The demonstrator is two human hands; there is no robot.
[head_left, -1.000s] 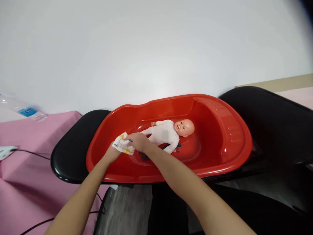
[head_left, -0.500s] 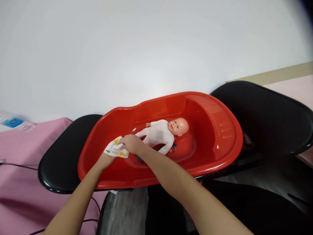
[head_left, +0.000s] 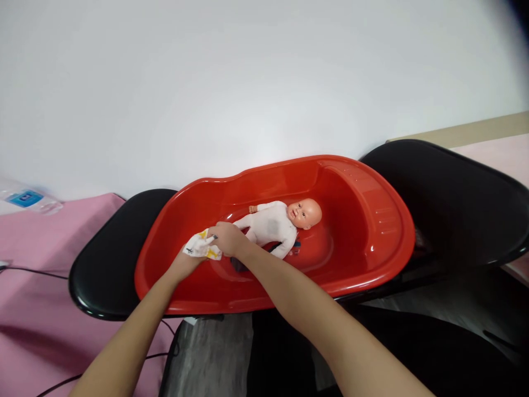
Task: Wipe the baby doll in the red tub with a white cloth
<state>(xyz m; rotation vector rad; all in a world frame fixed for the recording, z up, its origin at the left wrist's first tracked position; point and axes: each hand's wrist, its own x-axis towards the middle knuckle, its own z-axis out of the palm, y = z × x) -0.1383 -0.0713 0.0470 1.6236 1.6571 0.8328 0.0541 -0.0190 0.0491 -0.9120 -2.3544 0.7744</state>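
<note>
A baby doll [head_left: 270, 221] in a white bodysuit lies on its back in a red baby bathtub [head_left: 386, 220], head to the right and legs toward my hands. A small white cloth [head_left: 198, 246] with yellow and dark prints is over the fingers of my left hand [head_left: 184, 264], at the doll's foot end. These fingers are mostly hidden, but the hand appears to grip the cloth. My right hand [head_left: 229, 238] is closed around the end of the doll's leg, against the cloth's right edge. The doll's feet are out of sight.
The tub rests between two black seats, one at the left [head_left: 105, 264] and one at the right [head_left: 458, 204]. A plastic bottle [head_left: 31, 198] lies by the pink cover [head_left: 33, 309] at far left, with black cables. A white wall stands behind.
Both hands and the cloth have shifted slightly right, as the whole view also has. The cloth looks more bunched against the right hand. The doll lies as before.
</note>
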